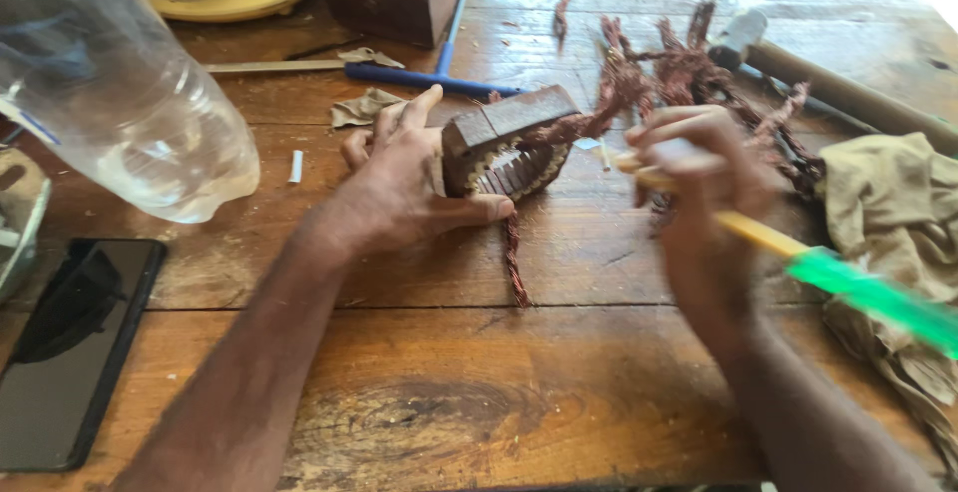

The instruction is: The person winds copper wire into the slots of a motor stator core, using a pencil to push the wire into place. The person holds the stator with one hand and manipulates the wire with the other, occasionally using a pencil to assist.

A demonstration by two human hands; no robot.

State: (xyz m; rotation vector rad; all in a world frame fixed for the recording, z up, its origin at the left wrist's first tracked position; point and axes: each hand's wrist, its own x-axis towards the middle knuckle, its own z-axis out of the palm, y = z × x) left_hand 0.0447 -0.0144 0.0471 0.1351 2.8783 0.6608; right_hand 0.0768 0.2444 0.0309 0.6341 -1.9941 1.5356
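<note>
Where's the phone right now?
Head view, lower left: the black phone lies flat on the wooden table, below the clear plastic bottle and left of the left forearm.

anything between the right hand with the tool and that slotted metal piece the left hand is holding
Nothing visible blocks it. The right hand is close beside the slotted metal piece gripped by the left hand; only copper wire strands trail from the piece between them.
</note>
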